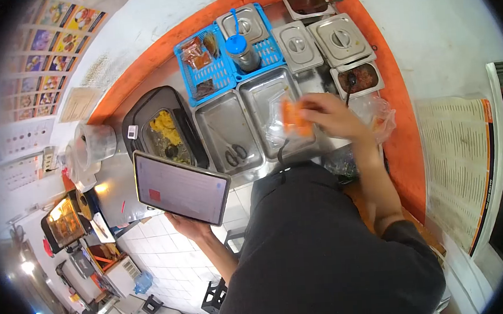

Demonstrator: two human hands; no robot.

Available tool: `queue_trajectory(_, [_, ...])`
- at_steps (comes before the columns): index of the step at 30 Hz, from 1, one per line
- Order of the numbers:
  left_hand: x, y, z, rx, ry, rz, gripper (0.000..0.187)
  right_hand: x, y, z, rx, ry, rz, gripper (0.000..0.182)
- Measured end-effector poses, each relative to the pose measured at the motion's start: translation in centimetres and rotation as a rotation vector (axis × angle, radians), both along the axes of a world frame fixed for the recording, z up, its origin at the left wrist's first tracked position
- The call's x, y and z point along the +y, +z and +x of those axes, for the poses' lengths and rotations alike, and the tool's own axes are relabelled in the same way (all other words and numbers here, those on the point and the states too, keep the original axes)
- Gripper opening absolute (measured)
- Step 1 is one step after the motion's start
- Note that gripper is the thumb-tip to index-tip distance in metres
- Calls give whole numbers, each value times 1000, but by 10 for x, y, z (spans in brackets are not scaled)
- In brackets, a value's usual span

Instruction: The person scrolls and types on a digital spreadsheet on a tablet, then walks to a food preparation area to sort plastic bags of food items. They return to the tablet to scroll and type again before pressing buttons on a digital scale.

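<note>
My left hand [189, 225] is closed around the lower edge of a tablet [181, 187], whose lit screen faces up toward me. In my right hand [330, 113] is a small orange and white packet [295, 120], smeared by motion, above a shallow steel tray [249, 91]. Clear plastic wrapping [275, 124] lies in that tray, under the packet. Beside it, a second steel tray [206, 116] holds scissors [236, 154] with black handles.
A black-rimmed pan [195, 131] with yellow food sits at the left. Behind the trays stand blue baskets [223, 72] and a blue-capped bottle [245, 56]. Lidded steel containers [341, 39] and a container of dark red food [368, 81] line the right, near a plastic bag [383, 119].
</note>
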State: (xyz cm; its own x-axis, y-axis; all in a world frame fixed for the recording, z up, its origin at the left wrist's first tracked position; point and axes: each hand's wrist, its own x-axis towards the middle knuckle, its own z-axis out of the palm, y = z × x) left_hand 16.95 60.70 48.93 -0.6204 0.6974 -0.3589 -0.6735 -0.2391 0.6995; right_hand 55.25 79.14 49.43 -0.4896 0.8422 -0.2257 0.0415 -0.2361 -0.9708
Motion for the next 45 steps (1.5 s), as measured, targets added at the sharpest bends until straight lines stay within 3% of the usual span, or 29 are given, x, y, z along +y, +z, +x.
queue_trajectory(2, [-11,0,-9,20,34,-32,49,19,-57,-61,110,96,118,20])
queue_trajectory(4, [-18,4,-9,53,127,-159,50,26,-75,-117,104,-7,-152,23])
queue_trajectory(6, [-26,8,-8,27,138,-176,51,18,-104,-138,-350,-151,456,23])
queue_trajectory(7, [-28,7,-8,13,168,-180,51,12,-83,-121,-385,-178,447,23])
queue_trajectory(9, [-35,5,-8,10,163,-182,55,-6,-33,-90,16,114,157,28])
queue_trajectory(11, [-39,0,-8,8,220,-194,51,-17,-2,-32,197,367,30,28])
queue_trajectory(13, [-41,-4,-12,-5,207,-177,54,-26,27,39,65,376,-191,25])
queue_trajectory(15, [-37,-7,-14,-19,182,-162,54,-33,7,99,-159,83,-241,18])
queue_trajectory(17, [-31,-8,-18,-25,142,-130,53,-34,-66,162,-441,-148,51,16])
queue_trajectory(19, [-23,-12,-33,-18,85,-135,52,-28,-114,186,-769,-269,-40,18])
queue_trajectory(20, [-18,-12,-32,-16,48,-132,52,-31,-157,196,-768,-280,-47,18])
queue_trajectory(22, [-2,-3,-26,3,43,-145,50,-42,-229,206,-1351,-87,386,19])
queue_trajectory(23, [7,3,-20,18,54,-153,49,-42,-218,199,-1352,-95,379,19])
queue_trajectory(25, [18,11,-9,21,19,-157,50,-38,-167,165,-1625,-85,212,17])
queue_trajectory(29, [19,4,-8,-8,-41,-102,50,-42,-160,170,-1640,-120,102,16])
queue_trajectory(32, [21,9,12,-5,-7,-118,50,-47,-180,187,-1677,0,200,20])
queue_trajectory(37, [12,-3,3,-23,-12,-142,50,-55,-165,194,-1592,177,285,23])
queue_trajectory(41, [8,-9,-7,-23,-46,-140,50,-63,-170,199,-1587,192,272,21])
queue_trajectory(43, [5,-14,-14,-29,-44,-107,49,-66,-186,209,-1505,83,309,21])
queue_trajectory(45, [4,-13,-15,-31,-43,-77,49,-62,-155,212,-1377,101,324,16])
